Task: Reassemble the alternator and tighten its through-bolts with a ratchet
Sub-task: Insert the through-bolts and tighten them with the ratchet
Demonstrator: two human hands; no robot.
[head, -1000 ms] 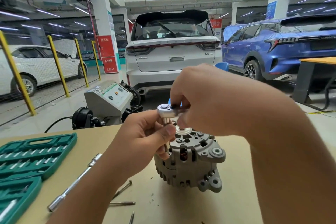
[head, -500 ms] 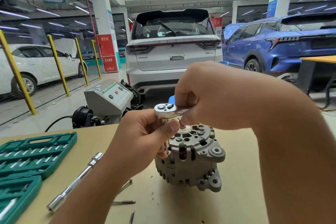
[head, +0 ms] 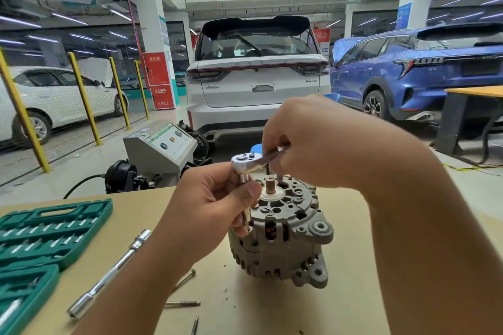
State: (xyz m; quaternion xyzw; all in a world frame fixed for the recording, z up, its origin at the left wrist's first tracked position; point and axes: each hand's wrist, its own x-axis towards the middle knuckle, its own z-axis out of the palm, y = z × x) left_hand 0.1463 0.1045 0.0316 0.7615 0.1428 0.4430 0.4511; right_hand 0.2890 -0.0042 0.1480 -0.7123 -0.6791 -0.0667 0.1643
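Observation:
A grey cast alternator (head: 283, 242) stands upright on the tan table (head: 340, 294), its shaft end up. A chrome ratchet (head: 247, 162) hovers over the alternator's left rim, with a socket and extension (head: 245, 198) running straight down from its head. My left hand (head: 215, 207) pinches that socket between thumb and fingers. My right hand (head: 321, 141) grips the ratchet handle, which is mostly hidden under its fingers. Three loose through-bolts (head: 182, 303) lie on the table in front of the alternator, to the left.
An open green socket case (head: 40, 236) sits at the left table edge. A long chrome extension bar (head: 109, 273) lies beside it. Behind the table stand a grey test machine (head: 160, 144), a white car and a blue car. Yellow posts line the left.
The ratchet head swung a little to the left and my right hand lifted slightly, uncovering the alternator's shaft. My left hand kept its pinch on the socket.

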